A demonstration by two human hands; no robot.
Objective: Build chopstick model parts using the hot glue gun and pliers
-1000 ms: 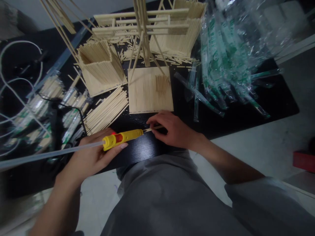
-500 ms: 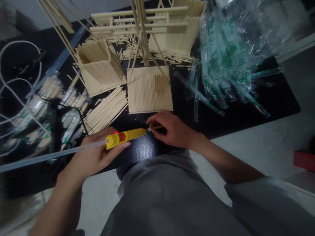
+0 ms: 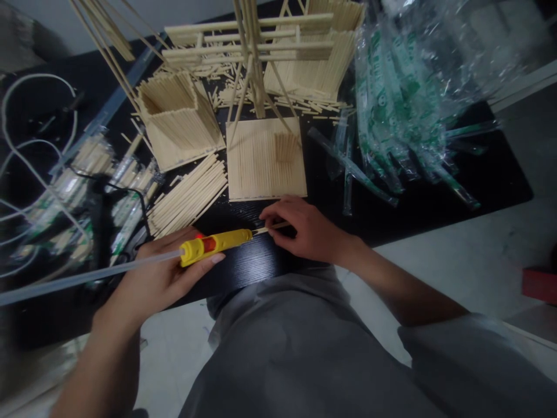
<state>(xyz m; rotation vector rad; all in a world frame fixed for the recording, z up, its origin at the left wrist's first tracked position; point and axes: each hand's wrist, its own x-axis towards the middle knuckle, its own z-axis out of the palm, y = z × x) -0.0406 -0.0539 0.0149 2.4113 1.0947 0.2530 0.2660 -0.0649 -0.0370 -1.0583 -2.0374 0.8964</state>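
Note:
A yellow hot glue gun [image 3: 230, 239] with a long clear glue stick [image 3: 108, 270] out of its back is gripped in my left hand [image 3: 163, 276]. Its nozzle points right, at the end of a short thin wooden stick [image 3: 262, 230]. My right hand [image 3: 304, 229] pinches that stick between thumb and fingers, just above the black table. Whether the nozzle touches the stick I cannot tell. Beyond my hands lies a square base of wooden sticks [image 3: 252, 168], with a small stick block on it and an upright stick frame [image 3: 256, 87] rising behind.
An open-topped stick box [image 3: 183, 125] stands at the back left, with a pile of loose sticks [image 3: 189, 197] before it. Wrapped stick bundles [image 3: 82, 168] and a white cable [image 3: 8, 110] lie left. Green-printed plastic wrappers [image 3: 391, 110] cover the right of the black table [image 3: 491, 180].
My left hand has drawn the glue gun slightly left, away from my right hand, so more of the stick's end shows. My right hand has hardly moved.

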